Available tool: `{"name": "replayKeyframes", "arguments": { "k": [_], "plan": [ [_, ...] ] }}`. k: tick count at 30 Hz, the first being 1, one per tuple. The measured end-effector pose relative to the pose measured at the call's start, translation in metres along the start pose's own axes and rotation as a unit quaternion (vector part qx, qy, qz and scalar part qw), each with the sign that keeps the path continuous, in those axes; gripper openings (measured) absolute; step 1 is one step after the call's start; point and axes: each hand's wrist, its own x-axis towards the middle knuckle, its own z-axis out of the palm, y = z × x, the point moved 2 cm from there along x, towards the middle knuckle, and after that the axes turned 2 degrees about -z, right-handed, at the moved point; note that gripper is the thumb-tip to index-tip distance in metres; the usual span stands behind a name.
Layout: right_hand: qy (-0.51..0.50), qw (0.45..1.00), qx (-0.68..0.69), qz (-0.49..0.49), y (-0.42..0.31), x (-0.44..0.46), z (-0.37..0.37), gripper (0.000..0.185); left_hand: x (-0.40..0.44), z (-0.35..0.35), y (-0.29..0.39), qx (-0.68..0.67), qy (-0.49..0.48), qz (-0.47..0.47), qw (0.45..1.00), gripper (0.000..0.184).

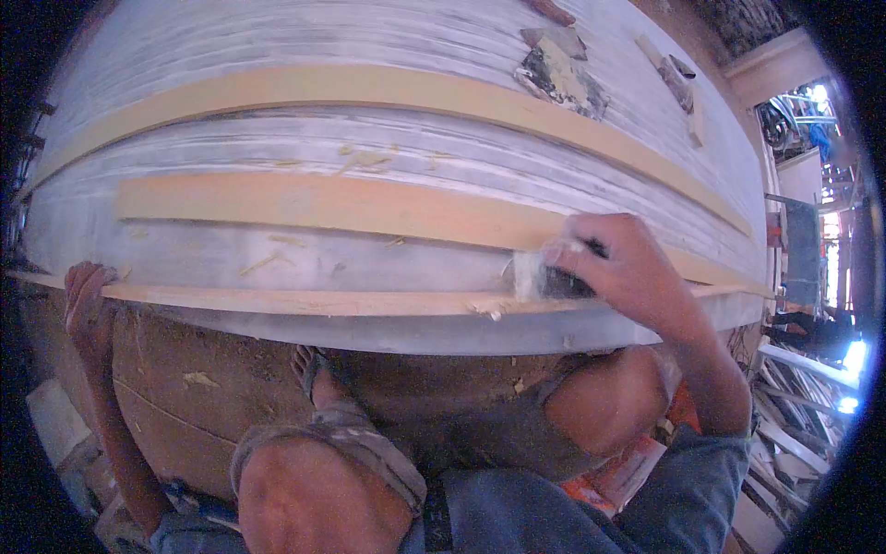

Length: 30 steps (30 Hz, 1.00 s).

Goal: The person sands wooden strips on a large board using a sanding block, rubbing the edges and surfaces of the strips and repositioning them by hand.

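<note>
A long thin wooden strip (277, 301) lies along the near edge of a pale, worn work surface (406, 330). At its left end my left hand (89, 294) is closed round the strip. Toward the right, my right hand (620, 268) grips a dark tool with a pale front part (530, 277), set against the strip; the hand covers much of it, and its kind is unclear. Small shavings sit on the strip just left of the tool. Behind lies a wider wooden strip (332, 205), its right part passing behind my right hand.
Another long strip (369, 85) lies farther back. Beyond it are a crusted, putty-smeared piece (563, 76) and a small wooden piece (695, 126). Curled shavings (365, 161) are scattered about. My knees are below the near edge; stacked boards (794, 443) stand at right.
</note>
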Motion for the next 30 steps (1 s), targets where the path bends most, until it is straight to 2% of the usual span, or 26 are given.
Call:
{"name": "replayKeyframes", "arguments": {
  "k": [1, 5, 7, 8, 9, 10, 14, 16, 19, 21, 25, 28, 30],
  "plan": [
    [0.069, 0.997, -0.033, 0.003, 0.001, -0.003, 0.000, 0.039, -0.003, -0.001, 0.002, 0.001, 0.001, -0.003, 1.000, 0.026],
    [0.094, 0.995, -0.042, -0.013, -0.012, -0.014, -0.004, 0.033, -0.004, 0.004, 0.001, -0.003, 0.024, 0.002, 1.000, 0.028],
    [0.072, 0.984, 0.136, 0.088, -0.038, -0.025, -0.011, 0.022, -0.006, 0.006, 0.000, 0.009, 0.028, -0.006, 1.000, 0.029],
    [0.072, 0.984, 0.137, 0.085, -0.039, -0.025, -0.009, 0.022, -0.003, 0.008, 0.000, -0.036, 0.027, -0.010, 0.999, 0.029],
    [0.072, 0.993, 0.022, -0.093, -0.046, -0.025, -0.008, 0.024, 0.000, 0.008, 0.001, -0.082, 0.027, -0.014, 0.996, 0.030],
    [0.070, 0.957, -0.094, -0.266, -0.053, -0.028, -0.005, 0.033, 0.001, 0.006, 0.001, -0.080, 0.027, -0.014, 0.996, 0.030],
    [0.060, 0.942, -0.130, -0.304, -0.073, -0.032, -0.002, 0.044, -0.001, 0.004, 0.001, -0.044, 0.005, -0.035, 0.998, 0.031],
    [0.062, 0.924, -0.220, -0.308, -0.066, -0.034, 0.004, 0.043, 0.004, 0.002, 0.007, -0.018, 0.007, -0.045, 0.999, 0.031],
    [0.059, 0.928, -0.239, -0.280, -0.061, -0.042, 0.002, 0.044, 0.010, -0.001, 0.009, -0.049, -0.051, -0.020, 0.997, 0.030],
    [0.058, 0.926, -0.250, -0.277, -0.052, -0.046, -0.001, 0.045, -0.003, 0.004, -0.012, -0.001, -0.055, -0.097, 0.994, 0.030],
    [0.058, 0.922, -0.266, -0.275, -0.037, -0.051, -0.005, 0.046, -0.007, 0.004, -0.016, -0.042, -0.045, -0.096, 0.993, 0.029],
    [0.062, 0.921, -0.272, -0.273, -0.025, -0.056, -0.007, 0.046, -0.005, 0.004, -0.015, -0.074, -0.042, -0.180, 0.980, 0.029],
    [0.062, 0.925, -0.270, -0.260, -0.018, -0.060, -0.008, 0.045, 0.001, 0.004, -0.001, -0.051, -0.043, -0.093, 0.993, 0.029]
  ]
}}
